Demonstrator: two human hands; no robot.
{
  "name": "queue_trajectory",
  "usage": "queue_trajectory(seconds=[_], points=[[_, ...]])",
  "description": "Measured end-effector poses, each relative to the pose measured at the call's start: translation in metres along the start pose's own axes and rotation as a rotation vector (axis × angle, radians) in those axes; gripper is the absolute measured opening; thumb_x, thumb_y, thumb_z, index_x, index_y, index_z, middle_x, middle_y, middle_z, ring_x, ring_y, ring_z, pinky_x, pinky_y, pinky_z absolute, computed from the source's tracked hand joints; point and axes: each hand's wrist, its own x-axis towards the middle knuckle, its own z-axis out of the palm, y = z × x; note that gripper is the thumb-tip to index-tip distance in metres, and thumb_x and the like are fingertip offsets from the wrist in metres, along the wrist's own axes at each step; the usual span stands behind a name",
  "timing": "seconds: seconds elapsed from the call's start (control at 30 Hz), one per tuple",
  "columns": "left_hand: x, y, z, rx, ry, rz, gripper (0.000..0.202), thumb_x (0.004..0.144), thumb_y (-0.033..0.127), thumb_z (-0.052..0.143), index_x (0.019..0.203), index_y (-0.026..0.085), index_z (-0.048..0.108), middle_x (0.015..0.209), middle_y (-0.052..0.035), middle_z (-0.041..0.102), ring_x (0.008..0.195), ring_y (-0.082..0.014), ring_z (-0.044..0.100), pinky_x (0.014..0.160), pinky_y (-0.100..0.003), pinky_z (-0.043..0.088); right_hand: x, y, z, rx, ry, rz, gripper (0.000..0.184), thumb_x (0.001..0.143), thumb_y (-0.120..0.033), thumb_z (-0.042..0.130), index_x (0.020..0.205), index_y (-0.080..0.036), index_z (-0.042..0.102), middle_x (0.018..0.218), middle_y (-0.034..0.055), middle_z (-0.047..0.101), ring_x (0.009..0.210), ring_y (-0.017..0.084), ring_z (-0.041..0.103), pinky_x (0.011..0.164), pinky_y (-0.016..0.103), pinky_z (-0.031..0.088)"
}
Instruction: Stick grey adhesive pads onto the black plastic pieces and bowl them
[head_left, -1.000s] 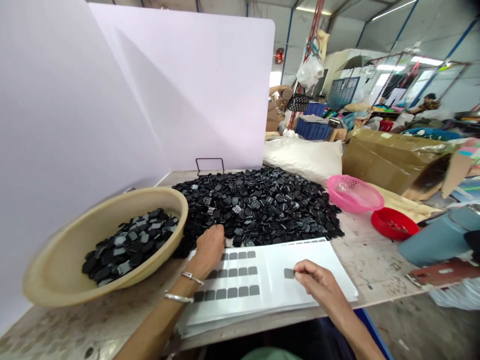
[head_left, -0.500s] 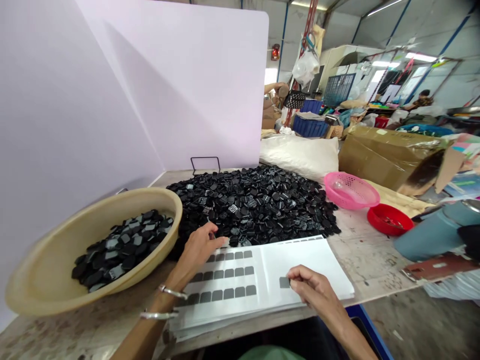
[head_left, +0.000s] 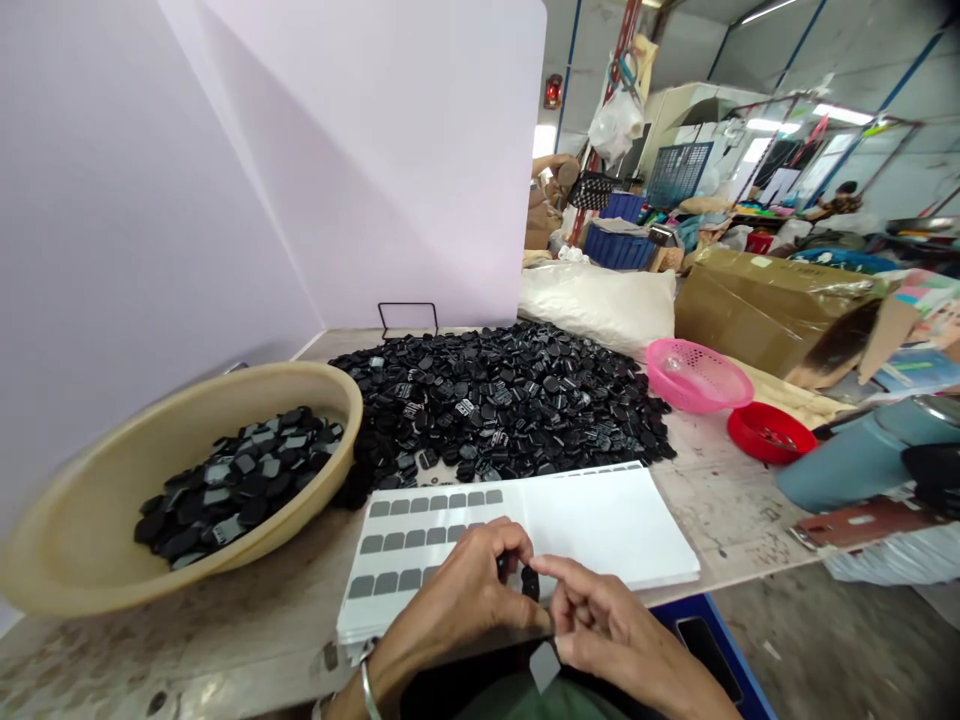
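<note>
Small black piece (head_left: 529, 581) pinched between our two hands, above near edge of sticker sheet (head_left: 600, 525). Left hand (head_left: 465, 600) curled narrow on it — right hand (head_left: 600, 625) fingertips closed against it too. Black pile (head_left: 502, 400) beyond sheet; beige bowl (head_left: 97, 540) left. Bare surface (head_left: 735, 510) right of sheet — near edge just below our hands.

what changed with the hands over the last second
The left hand left the heap of black pieces and came back over the sticker sheet, now pinching a small black piece. The right hand lifted off the sheet to meet it. The bowl and baskets stayed put.
</note>
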Motion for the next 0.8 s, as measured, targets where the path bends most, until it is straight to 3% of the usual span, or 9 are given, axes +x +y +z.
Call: queue_trajectory(seconds=[0.17,0.3,0.4,0.5,0.63,0.73,0.8], points=[[0.001,0.0,0.011,-0.342,-0.175,-0.12,0.032,0.056,0.024,0.077,0.08,0.016,0.058,0.061,0.0058,0.051,0.055,-0.0088,0.042,0.052,-0.021,0.029,-0.003,0.01,0.002,0.037,-0.014,-0.003,0.047,0.079,-0.027,0.063,0.125,-0.03,0.06,0.095,0.0027,0.064,0.085,0.02,0.06,0.076,0.034,0.047],[0.003,-0.004,0.015,-0.404,-0.073,-0.124,0.032,0.056,0.021,0.077,0.081,0.015,0.058,0.065,0.0051,0.051,0.058,-0.0072,0.042,0.052,-0.019,0.031,0.005,0.014,0.002,0.196,-0.109,0.075,0.05,0.077,-0.025,0.063,0.127,-0.026,0.058,0.087,0.0013,0.061,0.075,0.015,0.055,0.068,0.028,0.044],[0.005,-0.005,0.013,-0.435,0.029,-0.138,0.033,0.059,0.021,0.075,0.088,0.015,0.059,0.07,0.0051,0.05,0.056,-0.0058,0.04,0.049,-0.019,0.031,0.009,0.013,0.002,0.288,-0.099,0.106,0.052,0.077,-0.021,0.06,0.128,-0.024,0.056,0.084,-0.0004,0.058,0.063,0.01,0.048,0.058,0.023,0.039],[0.006,-0.007,0.015,-0.521,0.03,-0.129,0.035,0.062,0.021,0.072,0.093,0.015,0.057,0.07,0.0054,0.05,0.051,-0.0045,0.04,0.047,-0.019,0.032,0.011,0.01,0.004,0.264,-0.07,0.101,0.046,0.078,-0.019,0.058,0.124,-0.024,0.059,0.082,-0.0012,0.057,0.061,0.009,0.045,0.058,0.023,0.039],[0.007,-0.01,0.025,-0.618,0.04,-0.157,0.034,0.063,0.016,0.068,0.094,0.017,0.054,0.073,0.005,0.054,0.045,-0.0027,0.041,0.043,-0.018,0.029,0.013,0.011,0.005,0.135,0.147,0.061,0.031,0.085,-0.026,0.054,0.115,-0.022,0.062,0.084,-0.0002,0.056,0.063,0.011,0.049,0.059,0.024,0.04],[0.007,-0.011,0.03,-0.672,0.063,-0.177,0.033,0.065,0.014,0.065,0.095,0.018,0.052,0.073,0.0052,0.056,0.043,-0.0024,0.044,0.042,-0.017,0.027,0.015,0.016,0.005,-0.11,0.344,-0.061,0.023,0.091,-0.029,0.048,0.109,-0.021,0.062,0.085,0.002,0.057,0.072,0.014,0.054,0.065,0.026,0.043],[0.006,-0.01,0.033,-0.701,0.067,-0.182,0.033,0.066,0.014,0.065,0.095,0.019,0.051,0.071,0.0059,0.056,0.043,-0.0027,0.045,0.042,-0.017,0.027,0.017,0.019,0.007,-0.262,0.394,-0.168,0.021,0.094,-0.026,0.045,0.107,-0.021,0.061,0.087,0.0032,0.058,0.079,0.016,0.057,0.071,0.026,0.044]])
